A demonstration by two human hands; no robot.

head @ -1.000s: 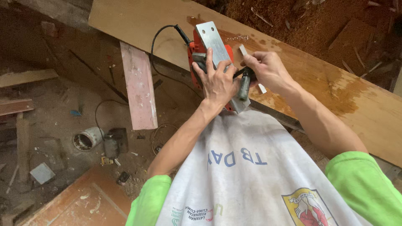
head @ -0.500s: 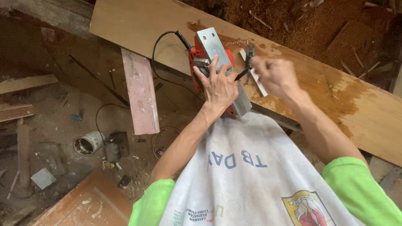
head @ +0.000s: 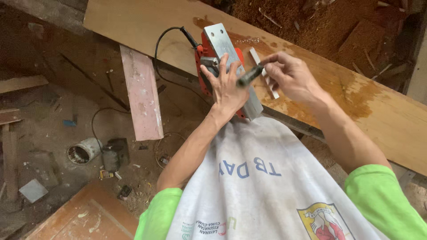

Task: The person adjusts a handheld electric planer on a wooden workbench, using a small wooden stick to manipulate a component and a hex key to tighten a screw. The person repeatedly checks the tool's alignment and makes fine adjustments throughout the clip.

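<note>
A red electric planer lies upside down on a wide wooden plank, its grey metal sole plate facing up. My left hand presses flat on the sole plate and holds the tool steady. Lifted just right of the planer, my right hand pinches a dark, slim hand tool that points toward my left fingers. A thin pale strip lies on the plank under my right hand. The black power cord curves off the planer's far end.
A pinkish board leans down from the plank to the dirt floor. A white can, a dark box and scraps litter the floor at left. Sawdust heaps lie beyond the plank. An orange-brown panel sits bottom left.
My right hand has lifted off the planer and moved right, carrying the dark tool with it. My left hand stays on the sole plate.
</note>
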